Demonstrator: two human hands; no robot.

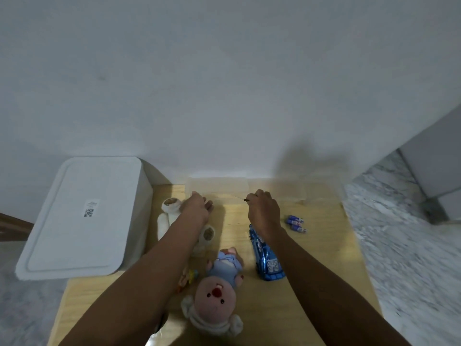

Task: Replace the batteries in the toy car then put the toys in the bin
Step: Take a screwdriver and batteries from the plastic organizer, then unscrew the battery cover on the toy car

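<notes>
A blue toy car [266, 257] lies on the wooden table [316, 270], partly under my right forearm. Three small purple batteries [296, 223] lie to its right. My right hand [263, 211] is curled and pinches a thin dark-tipped item [245, 200] at the front edge of a clear plastic box [219, 186] by the wall. My left hand [198, 206] reaches to that box's left corner with its fingers hidden behind the hand. A pink plush in blue clothes [217, 294] lies near me. A white plush [169, 213] sits under my left arm.
A white bin with its lid on [82, 216] stands at the table's left side. A small colourful toy [188, 277] lies beside my left forearm. A white wall rises right behind the table. Marbled floor [399, 245] is to the right.
</notes>
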